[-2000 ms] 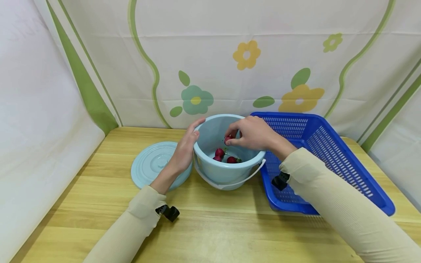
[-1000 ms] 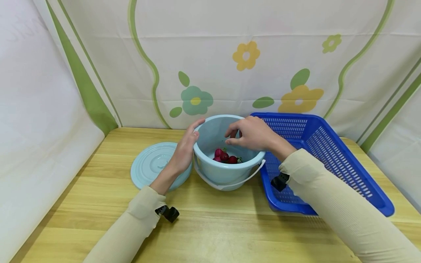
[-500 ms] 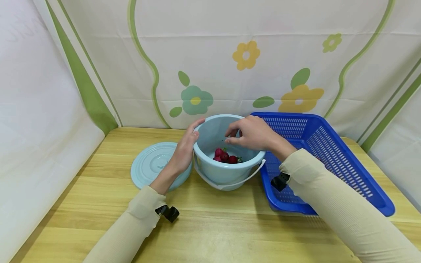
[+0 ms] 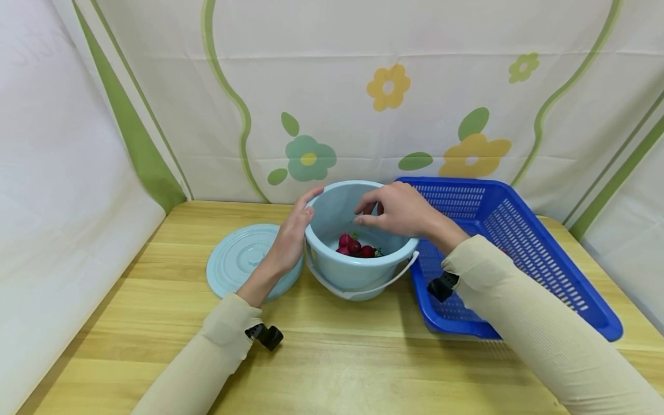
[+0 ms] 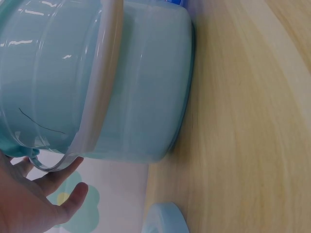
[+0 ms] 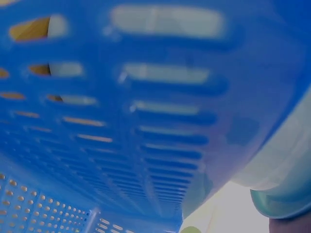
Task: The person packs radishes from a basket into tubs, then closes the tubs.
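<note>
— Hands first: how are they placed at the pale blue bucket (image 4: pixel 358 253)?

— The left hand (image 4: pixel 291 236) is laid flat against the bucket's left wall, fingers straight. The right hand (image 4: pixel 399 210) is held over the bucket's mouth, fingers loosely bent, nothing gripped.

— And the red radishes (image 4: pixel 355 246)?

— They are seen inside the bucket, at its bottom. A round lid (image 4: pixel 236 259) lies just left of the bucket; a blue basket (image 4: pixel 498 225) sits against its right side, all on the tabletop (image 4: pixel 332 357).
</note>
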